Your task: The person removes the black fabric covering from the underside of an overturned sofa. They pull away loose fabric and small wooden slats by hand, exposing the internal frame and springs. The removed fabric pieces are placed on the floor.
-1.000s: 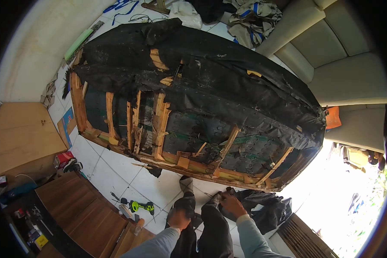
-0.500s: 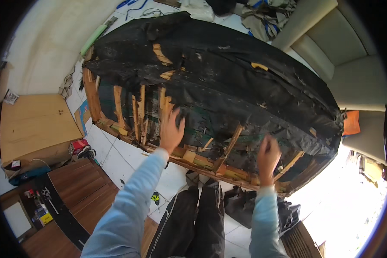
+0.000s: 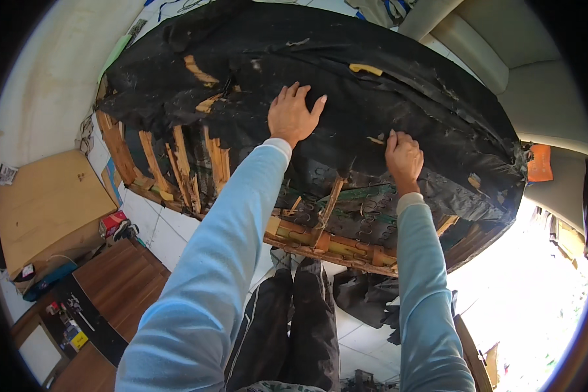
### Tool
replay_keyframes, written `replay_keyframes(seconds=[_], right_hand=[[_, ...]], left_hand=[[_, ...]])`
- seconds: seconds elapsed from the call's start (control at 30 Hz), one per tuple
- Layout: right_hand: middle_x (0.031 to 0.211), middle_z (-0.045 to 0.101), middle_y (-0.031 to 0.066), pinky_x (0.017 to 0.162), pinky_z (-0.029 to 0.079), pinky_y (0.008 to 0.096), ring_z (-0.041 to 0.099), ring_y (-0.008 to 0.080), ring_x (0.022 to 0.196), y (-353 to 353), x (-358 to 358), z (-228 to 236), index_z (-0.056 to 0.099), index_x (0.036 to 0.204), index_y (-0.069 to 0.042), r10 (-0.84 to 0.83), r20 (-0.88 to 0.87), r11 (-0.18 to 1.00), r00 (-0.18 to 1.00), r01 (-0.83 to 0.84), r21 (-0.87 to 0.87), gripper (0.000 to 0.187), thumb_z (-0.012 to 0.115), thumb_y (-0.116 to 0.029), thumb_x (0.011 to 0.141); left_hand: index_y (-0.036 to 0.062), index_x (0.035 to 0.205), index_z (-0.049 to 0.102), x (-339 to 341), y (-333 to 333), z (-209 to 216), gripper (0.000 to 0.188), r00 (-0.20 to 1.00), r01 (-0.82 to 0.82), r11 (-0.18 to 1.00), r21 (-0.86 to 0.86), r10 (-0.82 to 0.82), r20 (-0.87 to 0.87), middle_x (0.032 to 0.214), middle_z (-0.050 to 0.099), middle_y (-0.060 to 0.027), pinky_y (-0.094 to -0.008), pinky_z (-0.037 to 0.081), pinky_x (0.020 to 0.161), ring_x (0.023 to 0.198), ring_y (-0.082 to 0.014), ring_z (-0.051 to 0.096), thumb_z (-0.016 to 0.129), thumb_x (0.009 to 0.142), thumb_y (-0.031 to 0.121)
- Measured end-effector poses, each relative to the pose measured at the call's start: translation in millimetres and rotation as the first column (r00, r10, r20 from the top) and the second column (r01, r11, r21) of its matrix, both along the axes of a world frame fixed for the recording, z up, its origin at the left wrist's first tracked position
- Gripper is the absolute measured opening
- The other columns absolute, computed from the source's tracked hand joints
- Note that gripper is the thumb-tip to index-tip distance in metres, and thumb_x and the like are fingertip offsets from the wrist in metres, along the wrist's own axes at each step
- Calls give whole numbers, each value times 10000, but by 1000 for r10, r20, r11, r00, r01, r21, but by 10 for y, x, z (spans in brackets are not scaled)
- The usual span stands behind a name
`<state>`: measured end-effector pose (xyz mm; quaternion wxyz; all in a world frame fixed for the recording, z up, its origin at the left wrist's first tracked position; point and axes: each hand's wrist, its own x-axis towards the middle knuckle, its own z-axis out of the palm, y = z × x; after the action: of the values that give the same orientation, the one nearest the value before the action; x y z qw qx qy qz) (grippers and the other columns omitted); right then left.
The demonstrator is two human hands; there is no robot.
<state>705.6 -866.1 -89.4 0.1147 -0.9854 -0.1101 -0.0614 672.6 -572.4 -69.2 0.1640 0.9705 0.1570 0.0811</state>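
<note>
A sofa frame lies overturned in front of me, its underside covered in torn, dusty black fabric [image 3: 346, 104]. My left hand [image 3: 293, 116] rests on this fabric near the middle, fingers spread and holding nothing. To its right, my right hand [image 3: 404, 160] is closed, its fingers curled on the fabric near a torn part. Below the hands, the tear bares wavy metal springs [image 3: 366, 225], a wooden slat [image 3: 330, 206] and the frame's near wooden rail [image 3: 294, 240]. Broken slats [image 3: 183, 166] stand out at the left.
A beige sofa [image 3: 529, 59] stands at the far right, with an orange piece [image 3: 539, 163] beside it. Dark scraps of fabric [image 3: 366, 297] lie on the white tiles by my legs. At the left are a wooden panel [image 3: 52, 196] and a brown wood-grain surface [image 3: 121, 281].
Both hands have moved away from me, up over the fabric. My view has shifted. The fabric above the springs has drawn back, and more of the springs shows.
</note>
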Motion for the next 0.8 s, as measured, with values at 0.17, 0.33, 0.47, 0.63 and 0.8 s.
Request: replay_keyframes(seconds=[0.17,0.33,0.47,0.63,0.8], right_hand=[[857,712,90,711,545,490,690,333,815,136,-44,86,759,872,-89,18,45,1000,999,-18,-6,335,555,-300,1033],[821,692,89,678,545,471,682,326,773,64,-38,65,708,794,-105,8,137,1000,991,-11,25,293,588,-270,1004],[791,696,104,674,571,482,694,351,757,142,-84,29,699,774,-112,22,195,997,980,-35,62,305,574,-271,1004],[916,769,157,787,597,544,742,412,901,112,-108,-53,773,888,-112,-124,63,991,990,120,62,437,495,-411,1043],[1172,755,203,964,552,551,691,452,1133,-93,119,-113,782,1147,-173,-236,-41,970,971,232,-74,523,397,-515,1055]], left_hand=[[127,1222,751,-46,60,49,481,998,18,999,-32,-20,-53,1414,671,-108,-476,559,1025,1322,-308,622,619,992,527],[135,1070,784,27,-5,81,430,997,66,997,-51,-67,-23,1209,759,-94,-460,598,851,1116,-312,710,617,995,524],[190,742,776,-122,72,57,514,999,29,999,-18,-29,22,771,765,-86,-473,582,674,753,-344,741,605,980,612],[165,906,823,-193,106,-22,490,975,222,971,85,-223,6,806,779,-101,-423,584,714,776,-308,760,627,1001,603],[86,864,818,-271,21,-2,609,917,332,943,-14,-319,240,863,776,-186,-529,568,794,832,-406,740,532,1035,595]])
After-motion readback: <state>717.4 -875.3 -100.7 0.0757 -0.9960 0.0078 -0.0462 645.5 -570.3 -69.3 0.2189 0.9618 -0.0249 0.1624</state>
